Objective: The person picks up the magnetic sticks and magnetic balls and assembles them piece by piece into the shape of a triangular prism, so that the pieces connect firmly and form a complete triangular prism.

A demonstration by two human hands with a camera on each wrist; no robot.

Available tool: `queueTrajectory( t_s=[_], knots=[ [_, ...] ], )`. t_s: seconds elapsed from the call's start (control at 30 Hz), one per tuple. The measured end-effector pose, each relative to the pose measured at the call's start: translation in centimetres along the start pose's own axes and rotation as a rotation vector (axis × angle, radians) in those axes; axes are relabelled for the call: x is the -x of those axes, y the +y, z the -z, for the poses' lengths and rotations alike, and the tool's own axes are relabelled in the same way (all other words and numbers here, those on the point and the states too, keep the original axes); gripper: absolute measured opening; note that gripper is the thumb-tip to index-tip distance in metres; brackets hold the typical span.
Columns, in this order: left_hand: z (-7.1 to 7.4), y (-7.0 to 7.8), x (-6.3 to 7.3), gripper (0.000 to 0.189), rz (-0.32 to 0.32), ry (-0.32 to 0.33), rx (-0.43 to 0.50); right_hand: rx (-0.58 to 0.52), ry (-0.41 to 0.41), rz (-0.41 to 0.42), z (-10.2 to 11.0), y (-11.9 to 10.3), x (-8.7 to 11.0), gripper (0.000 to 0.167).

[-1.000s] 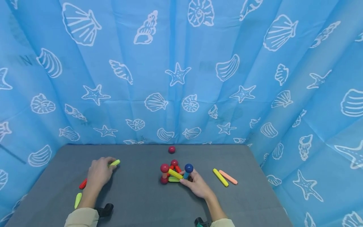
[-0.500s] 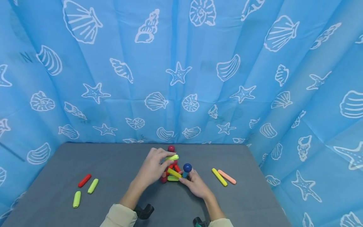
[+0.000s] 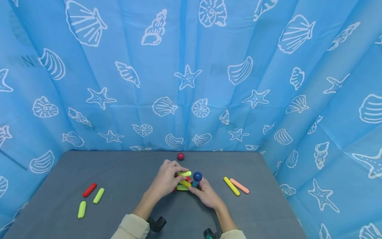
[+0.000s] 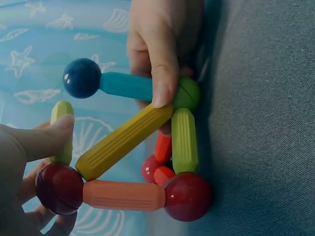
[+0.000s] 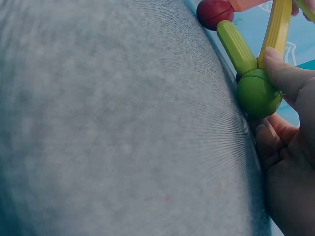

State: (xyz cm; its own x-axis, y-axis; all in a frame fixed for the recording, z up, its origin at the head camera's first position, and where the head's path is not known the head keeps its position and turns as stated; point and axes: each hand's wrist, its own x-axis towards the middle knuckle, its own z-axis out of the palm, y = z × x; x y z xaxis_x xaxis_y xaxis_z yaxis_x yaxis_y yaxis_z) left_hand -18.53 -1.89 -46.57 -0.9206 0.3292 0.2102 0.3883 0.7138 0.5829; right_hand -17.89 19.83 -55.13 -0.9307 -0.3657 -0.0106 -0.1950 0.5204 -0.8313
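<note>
My left hand [image 3: 165, 177] pinches a light green magnetic stick [image 4: 62, 132] between thumb and fingers. Its lower end meets a dark red ball [image 4: 59, 189] at a top corner of a ball-and-stick frame. Around the frame's green ball [image 5: 259, 93] curl the fingers of my right hand [image 3: 209, 196], its thumb on the end of a yellow stick [image 4: 125, 142]. That stick slants up to the dark red ball. An orange stick [image 4: 123, 195] joins this ball to a lower red ball [image 4: 188, 196]. A blue stick [image 4: 125, 86] carries a dark blue ball [image 3: 197, 176]. Red sticks behind are partly hidden.
Left on the grey table [image 3: 125, 199] lie a red stick [image 3: 90, 190] and two light green sticks [image 3: 98, 196]. Right of the frame are a yellow stick [image 3: 231, 186] and an orange one [image 3: 239, 186]. A loose red ball [image 3: 180, 156] sits behind, before the blue curtain [image 3: 185, 83].
My left hand has carried the light green stick from the table's left over to the frame, then lowered it to the top red ball. The right hand has stayed on the frame.
</note>
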Motion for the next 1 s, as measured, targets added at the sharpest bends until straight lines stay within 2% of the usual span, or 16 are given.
queueTrajectory(
  t_s=[0.27, 0.37, 0.43, 0.5, 0.6, 0.67, 0.73, 0.8, 0.87, 0.93, 1.0],
  knots=[
    [-0.1, 0.1, 0.0, 0.024, -0.008, -0.023, -0.039, 0.054, -0.011, 0.025, 0.0, -0.1, 0.0, 0.034],
    [-0.2, 0.0, 0.2, 0.024, -0.028, -0.016, -0.033, 0.069, -0.026, 0.022, 0.0, -0.2, 0.0, 0.038],
    [-0.2, -0.1, 0.4, 0.031, -0.017, -0.003, -0.018, 0.067, -0.035, 0.01, 0.1, -0.3, 0.0, 0.038],
    [-0.3, -0.2, 0.8, 0.042, 0.024, 0.024, 0.002, 0.049, -0.033, -0.008, 0.3, -0.4, 0.2, 0.039],
    [-0.3, -0.5, 1.8, 0.057, 0.195, 0.059, 0.037, 0.032, 0.013, -0.032, 0.5, -0.6, 0.5, 0.035],
    [-0.4, -0.9, 2.4, 0.057, 0.322, 0.043, 0.059, 0.047, 0.068, -0.048, 0.5, -0.8, 0.8, 0.032],
    [-0.7, -1.4, 2.9, 0.051, 0.419, -0.01, 0.065, 0.09, 0.123, -0.054, 0.3, -1.1, 1.1, 0.029],
    [-1.1, -2.0, 3.4, 0.049, 0.452, -0.084, 0.069, 0.129, 0.156, -0.059, 0.0, -1.5, 1.4, 0.03],
    [-1.4, -2.6, 3.7, 0.052, 0.443, -0.132, 0.073, 0.159, 0.164, -0.054, -0.5, -2.0, 1.6, 0.035],
    [-1.7, -3.0, 3.9, 0.064, 0.411, -0.157, 0.082, 0.161, 0.142, -0.048, -0.9, -2.4, 1.8, 0.038],
    [-1.8, -3.4, 3.8, 0.082, 0.38, -0.177, 0.088, 0.133, 0.084, -0.038, -1.1, -2.9, 2.0, 0.037]
  ],
)
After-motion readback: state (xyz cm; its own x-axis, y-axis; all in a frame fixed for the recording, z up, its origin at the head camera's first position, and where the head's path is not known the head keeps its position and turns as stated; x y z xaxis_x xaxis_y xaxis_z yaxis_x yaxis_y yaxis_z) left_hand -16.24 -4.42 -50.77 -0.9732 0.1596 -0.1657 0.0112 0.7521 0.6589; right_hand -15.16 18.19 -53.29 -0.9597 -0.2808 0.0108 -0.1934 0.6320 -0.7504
